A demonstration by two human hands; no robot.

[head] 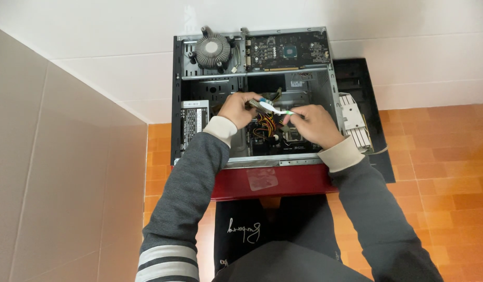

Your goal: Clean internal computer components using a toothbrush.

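Note:
An open desktop computer case (177,99) lies on a dark red stool (299,181) in front of me. My left hand (238,109) is inside the case, closed on a small part held above the cables. My right hand (314,124) grips a white toothbrush (275,109) with a green and blue handle, its head pointing at the part in my left hand. A bundle of yellow, red and black cables (265,127) lies just below both hands. The processor socket (292,137) shows beside my right hand.
A round cooler with a fan (212,50) and a dark graphics card (288,50) rest on the case's far edge. A power supply (194,120) sits at the left inside. A white drive cage (355,122) and a black side panel (364,83) are at the right, on the orange tile floor (440,156).

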